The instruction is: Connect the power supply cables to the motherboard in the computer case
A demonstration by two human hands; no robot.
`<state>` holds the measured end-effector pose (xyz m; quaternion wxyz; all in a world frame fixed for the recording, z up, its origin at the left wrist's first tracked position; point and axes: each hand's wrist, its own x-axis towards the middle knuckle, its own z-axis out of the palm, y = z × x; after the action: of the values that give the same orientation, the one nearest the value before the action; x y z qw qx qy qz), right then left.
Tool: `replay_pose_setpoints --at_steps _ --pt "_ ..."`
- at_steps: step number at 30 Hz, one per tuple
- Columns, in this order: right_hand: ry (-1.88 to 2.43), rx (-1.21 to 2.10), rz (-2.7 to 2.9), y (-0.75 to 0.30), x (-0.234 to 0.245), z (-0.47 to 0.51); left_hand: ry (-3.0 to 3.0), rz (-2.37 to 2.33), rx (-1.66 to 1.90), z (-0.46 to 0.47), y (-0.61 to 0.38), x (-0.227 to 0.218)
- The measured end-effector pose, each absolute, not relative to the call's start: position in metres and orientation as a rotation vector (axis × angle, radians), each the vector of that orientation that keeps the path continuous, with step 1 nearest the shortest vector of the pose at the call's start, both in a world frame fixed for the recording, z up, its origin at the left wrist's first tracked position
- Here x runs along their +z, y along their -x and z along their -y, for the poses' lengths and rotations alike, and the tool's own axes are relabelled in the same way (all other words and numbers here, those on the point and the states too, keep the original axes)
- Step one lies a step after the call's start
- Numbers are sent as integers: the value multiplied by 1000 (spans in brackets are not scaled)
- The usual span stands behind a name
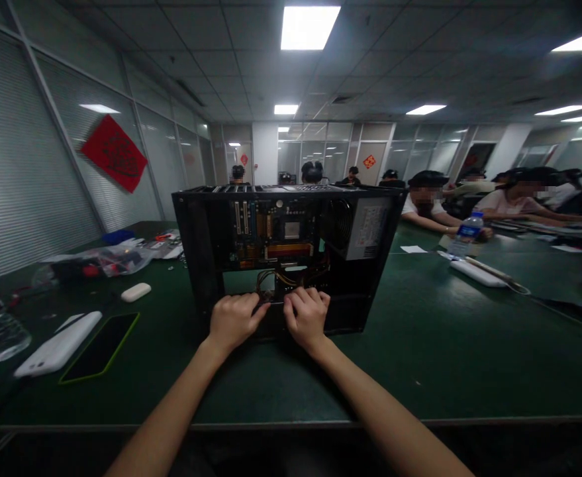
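Forearms (174, 401), hands (306, 318) apart at computer case (347, 285), grip unclear, green table (449, 358) beneath ceiling lights (310, 28).

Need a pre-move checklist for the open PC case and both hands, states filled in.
1. PC case standing on the table: ok, upright.
2. Inside exposed: ok, the motherboard shows through the open side.
3. Left hand and right hand at the case: ok, both at its lower part, fingers curled. What they grip: cannot tell.
4. Wires clear of the fingers: cannot tell, they loop close by in this view.
5. Power supply fastened: cannot tell, no screws readable.
6. Flat dark device clear of the case: ok, lies apart at left.
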<state>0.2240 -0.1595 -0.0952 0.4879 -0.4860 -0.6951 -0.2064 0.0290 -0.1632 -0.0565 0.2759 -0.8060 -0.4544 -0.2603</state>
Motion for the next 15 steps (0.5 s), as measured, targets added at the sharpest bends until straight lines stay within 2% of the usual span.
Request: replay_pose_setpoints --at_steps 7,9,13,15 --pt "1168 -261 1778 -227 -84 167 2122 1151 -764 163 -31 -59" --pt "1070 -56 1778 -229 -72 175 2113 1140 -763 163 -30 -59" --pt "780 561 1516 -246 -34 215 2094 1147 -738 162 -30 -59" --pt "786 564 1527 -265 -19 239 2096 1163 -715 162 -30 -59"
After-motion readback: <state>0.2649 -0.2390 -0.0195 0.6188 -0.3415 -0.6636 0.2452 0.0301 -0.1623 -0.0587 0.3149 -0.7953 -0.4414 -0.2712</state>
